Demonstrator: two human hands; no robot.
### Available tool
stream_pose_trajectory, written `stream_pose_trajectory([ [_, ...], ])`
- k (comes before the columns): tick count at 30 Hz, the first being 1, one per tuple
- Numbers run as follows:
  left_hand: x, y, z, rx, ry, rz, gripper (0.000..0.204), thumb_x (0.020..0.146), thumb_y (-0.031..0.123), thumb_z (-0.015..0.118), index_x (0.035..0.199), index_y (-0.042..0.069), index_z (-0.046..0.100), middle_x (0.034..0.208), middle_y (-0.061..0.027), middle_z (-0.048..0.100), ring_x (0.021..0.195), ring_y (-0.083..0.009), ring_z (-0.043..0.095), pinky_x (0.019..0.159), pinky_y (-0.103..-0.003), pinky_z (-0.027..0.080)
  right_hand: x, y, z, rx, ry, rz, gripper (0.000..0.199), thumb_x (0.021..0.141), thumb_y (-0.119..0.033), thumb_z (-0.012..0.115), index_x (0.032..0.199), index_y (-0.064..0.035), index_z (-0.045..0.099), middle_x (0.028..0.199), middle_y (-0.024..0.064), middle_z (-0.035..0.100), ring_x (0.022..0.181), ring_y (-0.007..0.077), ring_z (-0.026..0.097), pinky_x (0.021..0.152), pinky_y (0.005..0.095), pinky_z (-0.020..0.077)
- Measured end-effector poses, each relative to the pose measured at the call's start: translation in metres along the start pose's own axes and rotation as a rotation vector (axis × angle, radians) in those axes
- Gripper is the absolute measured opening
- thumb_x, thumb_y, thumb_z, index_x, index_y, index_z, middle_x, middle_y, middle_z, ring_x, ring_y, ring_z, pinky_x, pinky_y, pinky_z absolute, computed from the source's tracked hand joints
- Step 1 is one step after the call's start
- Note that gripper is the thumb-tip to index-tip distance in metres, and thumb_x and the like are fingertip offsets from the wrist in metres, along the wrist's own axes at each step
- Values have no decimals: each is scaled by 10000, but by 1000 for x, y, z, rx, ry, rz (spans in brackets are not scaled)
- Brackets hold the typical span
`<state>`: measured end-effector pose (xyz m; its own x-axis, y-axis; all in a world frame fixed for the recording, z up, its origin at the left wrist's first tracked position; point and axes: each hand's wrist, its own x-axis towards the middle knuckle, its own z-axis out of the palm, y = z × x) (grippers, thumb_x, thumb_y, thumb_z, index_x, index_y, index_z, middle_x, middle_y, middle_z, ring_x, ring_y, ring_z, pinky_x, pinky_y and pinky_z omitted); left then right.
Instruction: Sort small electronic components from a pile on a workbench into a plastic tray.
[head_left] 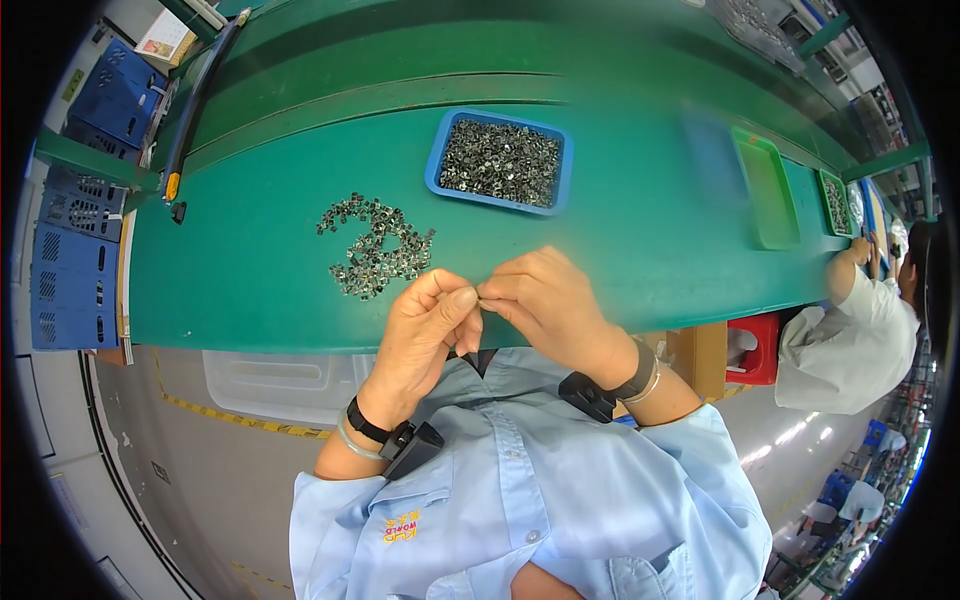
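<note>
My left hand (pixel 432 322) and my right hand (pixel 552 305) meet fingertip to fingertip just above the near edge of the green table. Both are closed in a pinch; what sits between the fingertips is too small and covered to make out. Beyond my left hand lies a loose pile of small shiny metal parts (pixel 385 250), spread on the tabletop. A blue tray (pixel 432 172) stands farther back, behind my hands, filled with many small metal pieces (pixel 500 160) of a similar look.
A green tray (pixel 768 190) lies on the table (pixel 640 240) to the right, with a smaller green tray (pixel 835 205) of parts past it. A co-worker (pixel 850 340) sits at the right. Blue crates (pixel 75 285) stack at the left. A red stool (pixel 755 350) and cardboard box (pixel 698 358) stand below.
</note>
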<state>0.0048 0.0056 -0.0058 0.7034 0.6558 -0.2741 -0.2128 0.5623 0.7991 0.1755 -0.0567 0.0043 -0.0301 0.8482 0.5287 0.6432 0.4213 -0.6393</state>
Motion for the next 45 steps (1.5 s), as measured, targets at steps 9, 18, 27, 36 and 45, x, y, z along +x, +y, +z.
stream_pose_trajectory([
  [9,-5,-4,5,-365,-138,-24,161,921,203,576,920,49,531,700,-71,597,517,-127,494,463,-256,373,-6,-2,8,327,93,79,128,784,-38,680,899,-67,632,857,59,627,783,208,605,673,314,484],
  [18,-6,-1,6,-364,-151,-46,157,904,196,602,903,58,529,678,-56,584,504,-123,488,449,-257,364,-4,-1,8,290,93,25,147,742,-30,699,871,-61,636,816,53,630,739,209,616,643,307,479],
  [27,-8,6,8,-167,-73,-32,141,910,182,597,892,60,527,641,-39,552,502,-110,484,443,-245,361,-8,3,10,299,86,24,138,741,-30,702,859,-65,640,809,52,630,741,205,618,613,307,487],
  [36,-6,6,14,-207,-60,-35,172,942,213,546,881,55,521,616,-42,537,486,-110,456,440,-243,352,-9,4,10,395,97,123,109,772,-39,692,867,-68,645,825,56,636,743,195,605,644,295,488],
  [45,-3,5,10,-247,-119,-82,187,943,227,541,882,51,521,624,-46,543,495,-110,458,441,-241,349,-9,4,10,443,79,206,100,772,-45,699,852,-70,645,837,48,642,763,188,598,668,296,486],
])
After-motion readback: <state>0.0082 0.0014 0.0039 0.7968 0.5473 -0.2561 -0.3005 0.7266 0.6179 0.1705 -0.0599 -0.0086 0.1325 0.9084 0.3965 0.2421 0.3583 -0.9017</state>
